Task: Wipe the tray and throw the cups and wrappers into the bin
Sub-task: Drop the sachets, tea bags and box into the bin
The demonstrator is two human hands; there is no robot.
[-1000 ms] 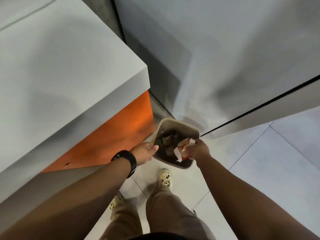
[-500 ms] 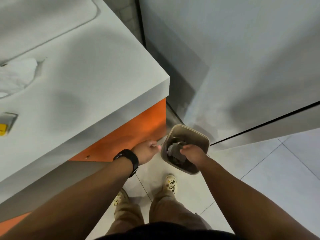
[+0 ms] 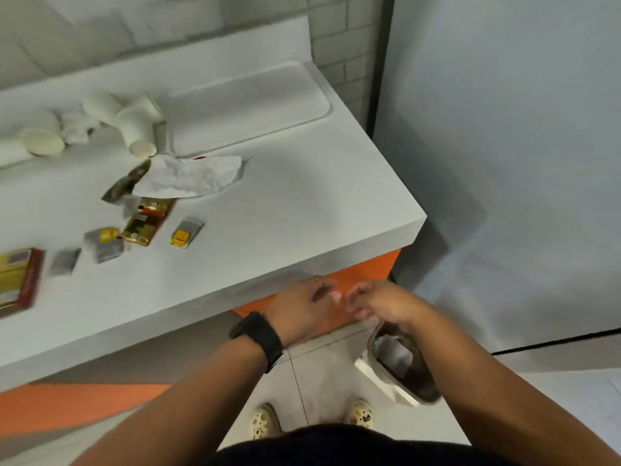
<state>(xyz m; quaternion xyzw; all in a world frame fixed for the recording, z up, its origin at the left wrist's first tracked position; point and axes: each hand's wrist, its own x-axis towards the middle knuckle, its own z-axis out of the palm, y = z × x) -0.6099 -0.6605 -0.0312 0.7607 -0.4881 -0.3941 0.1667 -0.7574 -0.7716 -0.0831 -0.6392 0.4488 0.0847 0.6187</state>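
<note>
My left hand [image 3: 304, 306] and my right hand [image 3: 379, 302] hover close together, both empty, in front of the counter's edge and above the small bin [image 3: 401, 381] on the floor. Rubbish lies inside the bin. On the white counter [image 3: 285, 210] sits a white tray [image 3: 248, 105] at the back. Several white paper cups [image 3: 134, 124] lie toppled to its left. A crumpled white tissue [image 3: 191, 176] lies in front of the tray. Several wrappers [image 3: 146, 220] and small sachets [image 3: 186, 232] are scattered further left.
The counter has an orange front panel [image 3: 366, 274]. A grey wall or door [image 3: 504, 163] stands to the right, close behind the bin. A red and gold box [image 3: 18, 280] lies at the left edge. My feet [image 3: 359, 413] stand on pale floor tiles.
My right hand let the red and white wrapper go into the bin, then both hands rose from the bin to counter-edge height. The view tilted up, showing the counter top.
</note>
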